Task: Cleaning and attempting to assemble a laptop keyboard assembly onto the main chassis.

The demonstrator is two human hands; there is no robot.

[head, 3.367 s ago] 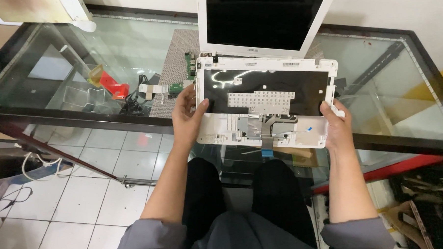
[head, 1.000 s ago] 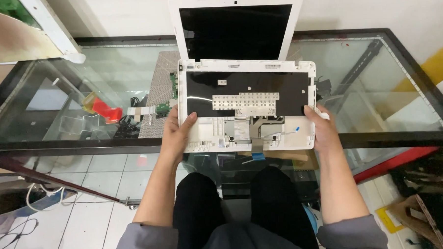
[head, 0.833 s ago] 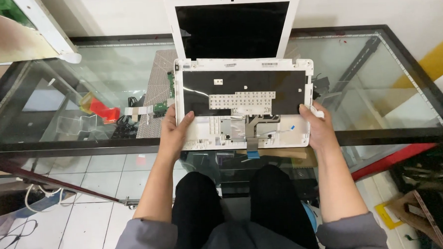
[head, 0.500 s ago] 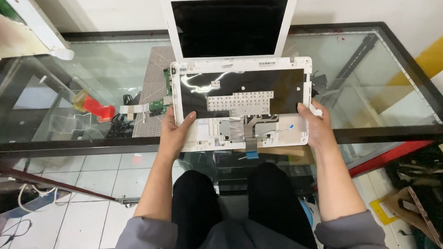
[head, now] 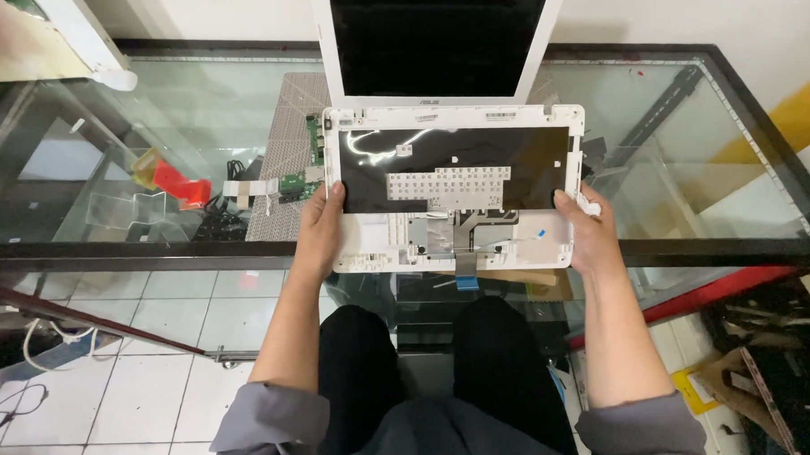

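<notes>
On the glass bench (head: 105, 112), a red part (head: 177, 186) and a small green circuit board (head: 293, 183) lie left of the work. The left hand (head: 318, 229) closes its grip on the left edge of the white laptop base (head: 457, 185), keyboard removed. The right hand (head: 589, 234) clasps the right edge. The screen (head: 441, 40) stands upright behind.

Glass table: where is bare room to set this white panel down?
Bare glass right of the laptop base, out to the black frame. Left is crowded: circuit boards, cables, red piece.
</notes>
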